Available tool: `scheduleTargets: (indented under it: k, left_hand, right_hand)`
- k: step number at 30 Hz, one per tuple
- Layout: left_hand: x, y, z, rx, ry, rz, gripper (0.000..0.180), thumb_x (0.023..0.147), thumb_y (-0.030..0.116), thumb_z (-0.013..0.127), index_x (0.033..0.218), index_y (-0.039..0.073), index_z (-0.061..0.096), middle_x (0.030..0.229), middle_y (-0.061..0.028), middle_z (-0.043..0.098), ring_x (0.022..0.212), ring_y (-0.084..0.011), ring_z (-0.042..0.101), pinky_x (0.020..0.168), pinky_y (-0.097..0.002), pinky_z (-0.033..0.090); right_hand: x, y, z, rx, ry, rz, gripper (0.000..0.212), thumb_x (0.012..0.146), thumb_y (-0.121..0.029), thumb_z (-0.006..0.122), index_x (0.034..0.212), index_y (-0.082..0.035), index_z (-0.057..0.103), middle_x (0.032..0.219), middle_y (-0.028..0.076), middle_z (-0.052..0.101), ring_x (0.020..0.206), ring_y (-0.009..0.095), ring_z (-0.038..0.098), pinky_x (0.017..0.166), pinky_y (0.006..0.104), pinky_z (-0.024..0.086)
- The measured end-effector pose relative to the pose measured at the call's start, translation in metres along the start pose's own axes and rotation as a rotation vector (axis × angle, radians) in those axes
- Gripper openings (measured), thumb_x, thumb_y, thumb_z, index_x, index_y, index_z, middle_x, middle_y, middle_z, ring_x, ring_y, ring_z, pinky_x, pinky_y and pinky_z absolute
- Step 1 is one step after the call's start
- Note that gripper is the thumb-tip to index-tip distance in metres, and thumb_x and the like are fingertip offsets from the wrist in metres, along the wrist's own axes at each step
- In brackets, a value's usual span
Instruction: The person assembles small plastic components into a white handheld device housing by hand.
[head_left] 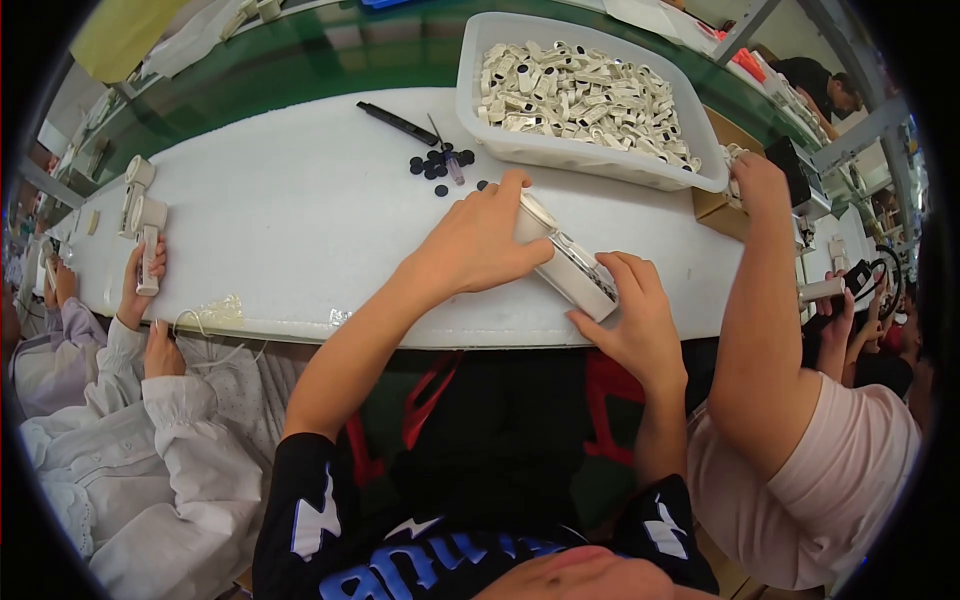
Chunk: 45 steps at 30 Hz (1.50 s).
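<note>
A long white plastic device [578,280] with a rounded far end is tilted over the near part of the white work surface, a slot with darker parts showing along its upper side. Wrapped round its far end is my left hand [480,238], the thumb lying across the casing. My right hand [635,325] holds the near end between thumb and fingers. Beyond my left hand lie several small black discs [437,163] and a screwdriver [455,170] with a clear purplish handle. Farther back rests a black utility knife [397,122].
A translucent bin [590,165] full of small white parts stands at the back right. Beside it, a co-worker's arm [765,300] reaches to a cardboard box [722,212]. On the left another co-worker's hand [140,280] holds a white device [150,245]. Clear tape [215,312] lies along the near edge.
</note>
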<state>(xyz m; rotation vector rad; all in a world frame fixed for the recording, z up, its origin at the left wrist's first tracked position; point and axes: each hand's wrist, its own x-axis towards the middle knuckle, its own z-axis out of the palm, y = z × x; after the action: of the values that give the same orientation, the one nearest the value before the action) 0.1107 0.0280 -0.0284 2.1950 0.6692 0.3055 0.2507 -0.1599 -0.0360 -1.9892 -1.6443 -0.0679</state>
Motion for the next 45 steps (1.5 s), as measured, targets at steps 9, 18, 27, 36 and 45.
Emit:
scheduleTargets:
  k: [9, 18, 27, 36, 45]
  left_hand:
    - [0.007, -0.015, 0.010, 0.086, 0.099, 0.130, 0.057, 0.093, 0.046, 0.059, 0.122, -0.002, 0.046, 0.099, -0.0298, 0.065, 0.092, -0.0445, 0.065, 0.082, -0.0480, 0.050]
    - [0.007, -0.023, 0.017, 0.094, 0.215, 0.213, 0.050, 0.094, 0.045, 0.058, 0.113, -0.001, 0.050, 0.087, -0.0261, 0.066, 0.082, -0.0427, 0.065, 0.073, -0.0483, 0.051]
    - [0.008, -0.026, 0.021, 0.143, 0.288, 0.298, 0.047, 0.093, 0.043, 0.060, 0.109, -0.001, 0.052, 0.077, -0.0233, 0.065, 0.074, -0.0405, 0.065, 0.067, -0.0469, 0.051]
    - [0.006, -0.026, 0.021, 0.122, 0.277, 0.265, 0.044, 0.093, 0.039, 0.059, 0.113, 0.001, 0.050, 0.082, -0.0234, 0.066, 0.077, -0.0412, 0.065, 0.069, -0.0470, 0.050]
    - [0.008, -0.022, 0.023, 0.115, 0.262, 0.244, 0.043, 0.094, 0.038, 0.059, 0.116, 0.001, 0.049, 0.084, -0.0241, 0.066, 0.079, -0.0418, 0.065, 0.070, -0.0466, 0.050]
  right_hand:
    - [0.015, 0.014, 0.001, 0.184, -0.088, 0.026, 0.045, 0.076, -0.019, 0.082, 0.111, 0.003, 0.063, 0.099, 0.012, 0.064, 0.089, 0.025, 0.061, 0.077, 0.0332, 0.051]
    - [0.031, 0.023, 0.020, 0.613, -0.092, 0.344, 0.018, 0.091, -0.014, 0.071, 0.094, 0.004, 0.072, 0.078, 0.005, 0.066, 0.069, 0.010, 0.056, 0.064, 0.0241, 0.046]
    - [0.018, 0.016, 0.032, 0.736, 0.036, 0.473, 0.017, 0.093, -0.013, 0.070, 0.096, 0.004, 0.072, 0.073, 0.001, 0.065, 0.069, 0.006, 0.056, 0.064, 0.0217, 0.045]
    - [0.012, 0.002, 0.011, 0.353, -0.001, 0.101, 0.039, 0.078, -0.017, 0.081, 0.107, 0.005, 0.068, 0.090, 0.010, 0.064, 0.080, 0.018, 0.061, 0.070, 0.0298, 0.049]
    - [0.002, 0.014, 0.020, 0.091, 0.041, -0.109, 0.053, 0.067, -0.016, 0.081, 0.112, 0.006, 0.062, 0.101, 0.015, 0.062, 0.085, 0.031, 0.060, 0.076, 0.0394, 0.052]
